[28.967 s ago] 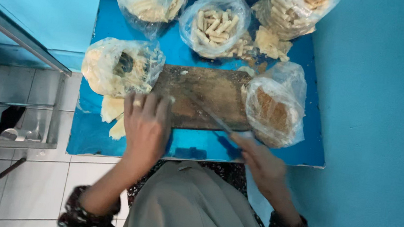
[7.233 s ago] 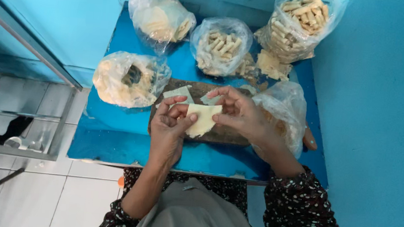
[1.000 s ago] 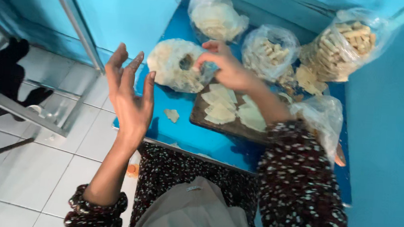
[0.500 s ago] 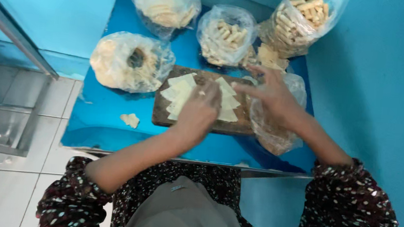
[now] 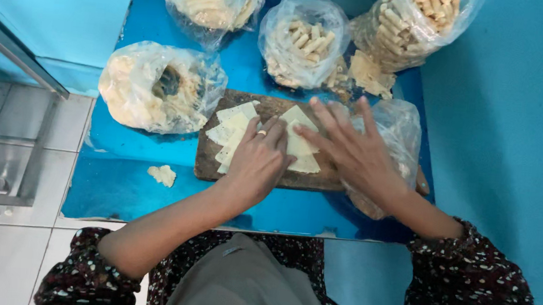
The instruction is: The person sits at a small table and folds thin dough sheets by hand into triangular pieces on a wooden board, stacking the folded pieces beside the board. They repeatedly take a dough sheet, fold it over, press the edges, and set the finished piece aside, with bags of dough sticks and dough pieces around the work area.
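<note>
A dark wooden cutting board (image 5: 208,163) lies on the blue table (image 5: 124,192). Several pale triangular dough sheets (image 5: 235,113) are spread over it. My left hand (image 5: 257,161), a ring on one finger, lies flat on the sheets near the board's middle. My right hand (image 5: 350,149) presses its spread fingers on the sheets at the right, fingertips near a triangle (image 5: 297,117). Neither hand grips anything.
Clear plastic bags stand around the board: one with pale sheets (image 5: 156,90) at left, one (image 5: 209,0) at the back, two with rolled sticks (image 5: 300,44) (image 5: 414,21), one (image 5: 395,127) under my right wrist. A dough scrap (image 5: 163,174) lies front left. Blue walls close in.
Both hands have settled flatter on the dough sheets over the board. A second ago my left hand was raised off to the left and has come back to the board.
</note>
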